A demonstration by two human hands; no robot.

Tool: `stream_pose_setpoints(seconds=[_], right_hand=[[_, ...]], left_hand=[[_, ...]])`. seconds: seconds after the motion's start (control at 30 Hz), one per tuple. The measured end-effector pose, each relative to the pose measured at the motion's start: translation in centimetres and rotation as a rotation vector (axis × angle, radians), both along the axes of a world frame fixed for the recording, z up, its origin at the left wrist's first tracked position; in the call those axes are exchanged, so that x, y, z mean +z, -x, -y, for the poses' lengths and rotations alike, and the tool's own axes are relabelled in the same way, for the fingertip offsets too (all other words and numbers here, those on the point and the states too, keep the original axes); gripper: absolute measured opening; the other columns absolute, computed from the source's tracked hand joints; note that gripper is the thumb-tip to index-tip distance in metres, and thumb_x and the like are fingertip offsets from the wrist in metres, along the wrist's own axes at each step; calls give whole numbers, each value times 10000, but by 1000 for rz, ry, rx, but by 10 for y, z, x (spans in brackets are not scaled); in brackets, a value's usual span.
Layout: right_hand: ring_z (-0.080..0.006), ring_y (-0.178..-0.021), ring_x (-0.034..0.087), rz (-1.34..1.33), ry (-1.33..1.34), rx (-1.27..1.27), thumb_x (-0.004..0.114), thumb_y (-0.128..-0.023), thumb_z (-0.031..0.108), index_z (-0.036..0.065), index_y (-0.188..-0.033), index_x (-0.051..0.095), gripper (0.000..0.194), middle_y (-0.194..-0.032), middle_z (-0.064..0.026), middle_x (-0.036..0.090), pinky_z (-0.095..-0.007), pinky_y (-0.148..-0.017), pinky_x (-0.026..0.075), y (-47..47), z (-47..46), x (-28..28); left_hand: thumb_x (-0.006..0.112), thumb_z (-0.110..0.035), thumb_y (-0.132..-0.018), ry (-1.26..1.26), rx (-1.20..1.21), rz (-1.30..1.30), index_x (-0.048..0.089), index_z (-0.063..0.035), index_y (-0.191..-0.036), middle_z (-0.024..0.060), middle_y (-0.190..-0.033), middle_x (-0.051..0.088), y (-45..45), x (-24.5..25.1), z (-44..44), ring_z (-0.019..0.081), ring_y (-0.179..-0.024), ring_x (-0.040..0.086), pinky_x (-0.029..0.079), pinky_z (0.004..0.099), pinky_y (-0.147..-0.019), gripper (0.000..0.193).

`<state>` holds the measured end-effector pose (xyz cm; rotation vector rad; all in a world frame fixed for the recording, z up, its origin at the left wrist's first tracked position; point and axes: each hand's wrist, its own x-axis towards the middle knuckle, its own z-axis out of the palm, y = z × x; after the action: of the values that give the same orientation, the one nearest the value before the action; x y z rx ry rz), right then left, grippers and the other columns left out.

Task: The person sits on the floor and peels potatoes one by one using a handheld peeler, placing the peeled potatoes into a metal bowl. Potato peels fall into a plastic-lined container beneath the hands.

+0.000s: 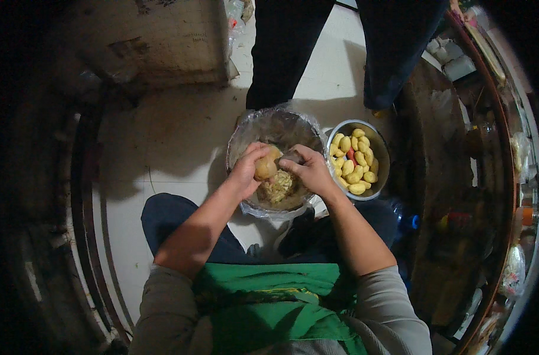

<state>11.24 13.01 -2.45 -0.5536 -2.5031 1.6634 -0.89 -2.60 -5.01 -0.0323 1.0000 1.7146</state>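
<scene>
My left hand (pixel 246 172) grips a brownish-yellow potato (pixel 266 165) over a round bin (pixel 274 215) lined with clear plastic. Close to the potato's right side, my right hand (pixel 314 172) has its fingers curled around a small dark tool (pixel 292 157); motion blur hides its exact kind. Pale peelings (pixel 278 187) lie in a heap inside the bin, under both hands. Just right of the bin stands a metal pot (pixel 386 171) holding several peeled yellow potatoes (pixel 359 157). A red object (pixel 351 155) shows among them, partly covered.
Another person's dark-trousered legs (pixel 291 49) stand just beyond the bin. Along the right runs a shelf (pixel 496 97) with bags and containers. A bottle with a blue cap (pixel 414 222) is by my right knee. A large pale box-like panel (pixel 176 44) rises at upper left.
</scene>
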Motion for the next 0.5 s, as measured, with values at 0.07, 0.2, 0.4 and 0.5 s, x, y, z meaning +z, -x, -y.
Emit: stream_pose_setpoints(seconds=[0.07,0.2,0.4,0.5], right_hand=[[-106,-849,601,-124,-109,-38,737,-863,121,15,-1002,629,205,-985,-44,643,-272,-753,499,3,7,-2],[-266,-995,618,-256,-213,-52,752,-829,148,-17,-1035,646,283,-1127,-142,606,-334,-823,504,8,15,-3],[-321,-1078,621,-278,-240,-118,757,-818,207,-33,-1142,638,421,-1277,-176,584,-358,-892,496,18,20,-11],[-294,-1066,628,-120,-7,-122,762,-822,223,-29,-1160,637,440,-1279,-161,591,-349,-889,492,16,24,-5]], left_hand=[[451,-314,-1035,26,46,-11,519,-156,-1205,56,-1134,603,-1,5,-4,198,-1020,601,516,360,-640,243],[456,-304,-1032,36,174,-95,521,-156,-1221,34,-1155,599,-1,7,-10,170,-1018,587,501,331,-752,249],[510,-330,-1005,51,54,-144,512,-148,-1177,29,-1059,601,5,4,-3,110,-890,589,455,264,-605,250],[535,-344,-991,139,98,-230,512,-151,-1155,16,-1017,599,1,0,-7,100,-818,575,412,233,-522,254]])
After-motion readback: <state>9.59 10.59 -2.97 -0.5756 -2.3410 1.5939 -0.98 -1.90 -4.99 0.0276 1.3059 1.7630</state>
